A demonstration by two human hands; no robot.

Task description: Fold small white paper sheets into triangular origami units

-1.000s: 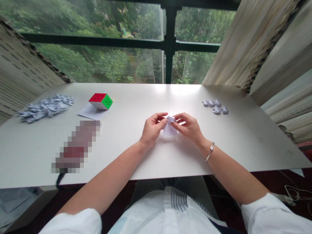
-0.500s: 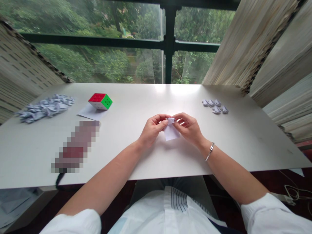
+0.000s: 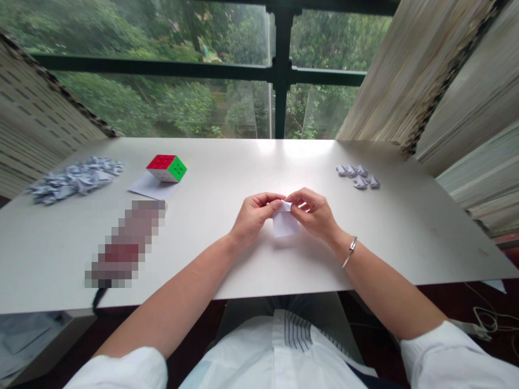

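A small piece of white paper [image 3: 284, 224] is held just above the middle of the white table [image 3: 405, 232]. My left hand [image 3: 254, 215] pinches its upper left edge with thumb and fingers closed. My right hand [image 3: 314, 213], with a silver bracelet on the wrist, pinches the upper right edge, fingers curled. The two hands' fingertips nearly meet at the paper's top fold. The lower part of the paper hangs down towards me.
A few small folded paper pieces [image 3: 359, 176] lie at the right. A large heap of folded paper pieces [image 3: 75, 178] lies far left. A puzzle cube [image 3: 167, 167] sits on a white sheet [image 3: 148, 188]. A blurred-out object [image 3: 125, 243] lies on the left front.
The paper has been turned and folded slightly between the fingertips, and both hands have shifted a little lower towards me. Everything else on the table is unchanged.
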